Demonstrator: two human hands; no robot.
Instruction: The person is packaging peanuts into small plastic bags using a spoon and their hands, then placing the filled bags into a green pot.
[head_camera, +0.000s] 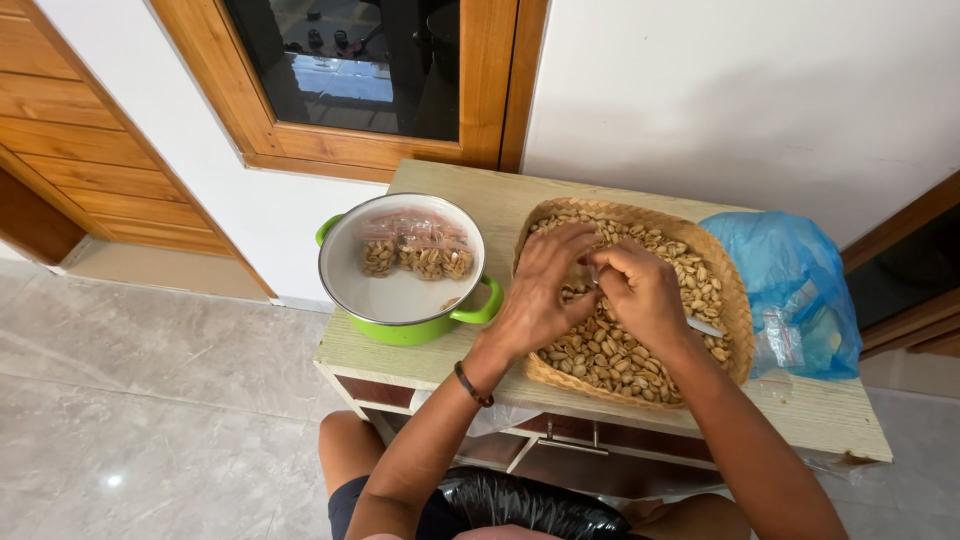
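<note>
A round woven basket (724, 276) full of pale shelled peanuts (610, 355) rests on a small light wooden table (820, 415). Both my hands hover over the basket's middle, fingertips together. My left hand (540, 290) pinches something small that I cannot make out. My right hand (640, 290) is closed around a thin white utensil whose end (705, 327) sticks out to the right. To the left stands a green pot (400, 328) with a white inside, holding three small clear bags of peanuts (418, 258).
A blue plastic bag (790, 285) lies at the table's right end, beside the basket. A black bag (530, 505) lies on my lap below the table edge. Behind are a white wall and a wood-framed window (360, 70); grey floor tiles spread to the left.
</note>
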